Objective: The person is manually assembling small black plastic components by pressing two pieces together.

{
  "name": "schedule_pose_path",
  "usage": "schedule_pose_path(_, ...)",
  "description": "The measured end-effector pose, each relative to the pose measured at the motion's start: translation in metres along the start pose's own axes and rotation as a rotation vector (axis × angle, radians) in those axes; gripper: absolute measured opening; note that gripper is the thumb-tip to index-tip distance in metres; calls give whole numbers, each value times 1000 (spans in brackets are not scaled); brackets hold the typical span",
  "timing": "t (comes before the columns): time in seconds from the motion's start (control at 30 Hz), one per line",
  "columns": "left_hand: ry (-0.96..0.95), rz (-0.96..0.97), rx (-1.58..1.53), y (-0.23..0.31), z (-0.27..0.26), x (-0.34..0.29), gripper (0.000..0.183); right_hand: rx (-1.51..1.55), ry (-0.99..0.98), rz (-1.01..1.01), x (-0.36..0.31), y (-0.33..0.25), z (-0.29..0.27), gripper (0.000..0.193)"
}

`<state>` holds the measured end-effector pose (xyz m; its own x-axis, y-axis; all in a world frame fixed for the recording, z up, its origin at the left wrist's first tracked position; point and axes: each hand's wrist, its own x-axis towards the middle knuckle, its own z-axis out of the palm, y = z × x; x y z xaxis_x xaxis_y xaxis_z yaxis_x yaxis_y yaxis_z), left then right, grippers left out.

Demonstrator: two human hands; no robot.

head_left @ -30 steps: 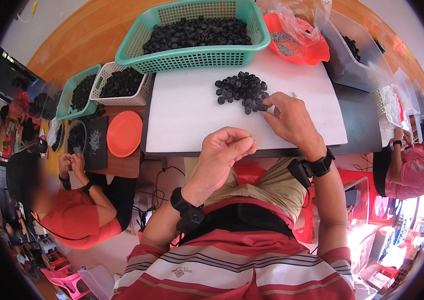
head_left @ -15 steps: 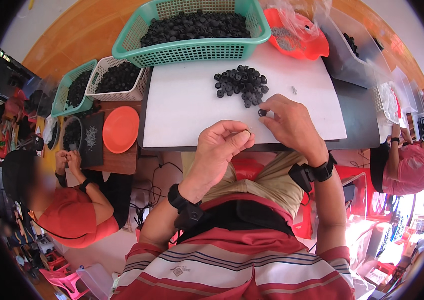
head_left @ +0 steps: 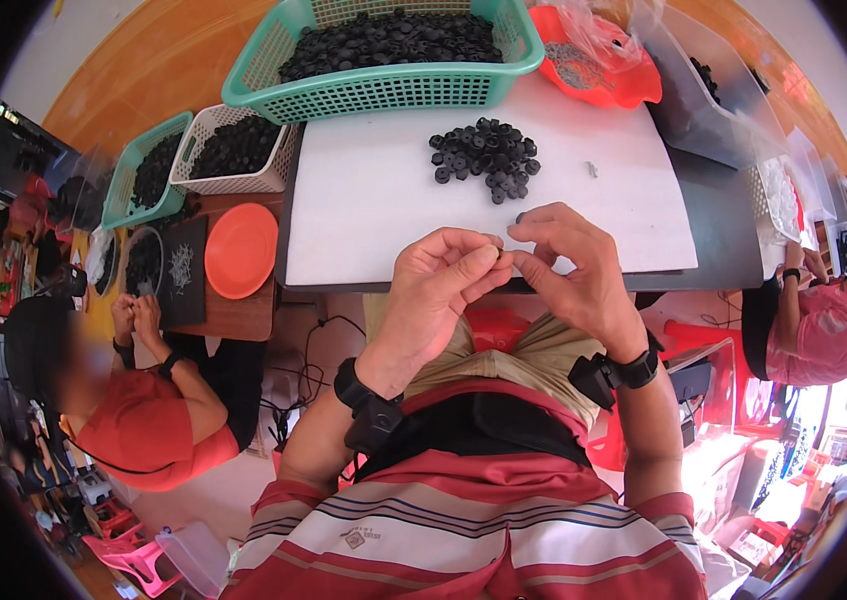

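My left hand (head_left: pixel 439 285) is closed in a pinch, with a tiny dark piece (head_left: pixel 500 252) just showing at its fingertips; the fingers mostly cover it. The thumb of my right hand (head_left: pixel 584 275) touches that spot, while its index finger is stretched out, with a gap between the two. A dark spot shows by the right index fingertip; I cannot tell if that finger touches it. Beyond my hands, a pile of small black round parts (head_left: pixel 484 155) lies on the white mat (head_left: pixel 364 200).
Behind the mat stands a green basket (head_left: pixel 384 95) full of black parts, beside a red dish (head_left: pixel 634 85) of small grey pieces. Tiny metal bits (head_left: pixel 592 169) lie on the mat's right. An orange plate (head_left: pixel 242 250) is on the left, near a seated co-worker (head_left: pixel 149 430).
My right hand has shifted left from beside the pile, and its thumb now meets my left fingertips. The black part seen between its thumb and index finger earlier is not clearly there now.
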<state>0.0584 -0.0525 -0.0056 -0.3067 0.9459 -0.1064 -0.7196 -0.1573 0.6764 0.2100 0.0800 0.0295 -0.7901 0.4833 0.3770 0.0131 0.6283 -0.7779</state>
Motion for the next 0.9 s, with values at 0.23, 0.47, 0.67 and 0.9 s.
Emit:
schedule_pose_path(0.23,8,-42,-147,1,0,1,14,79,101,-84,-7,0,9,30)
schedule_pose_path(0.47,27,-100,-173,0,4,0,26,99,151,-88,-8,-4,16,29)
schedule_pose_path(0.67,-14,-122,-179,-3,3,0,26,106,192,-82,-9,-2,23,26)
schedule_pose_path(0.9,-10,-134,-187,0,10,1,26,103,217,-65,-10,-1,22,23)
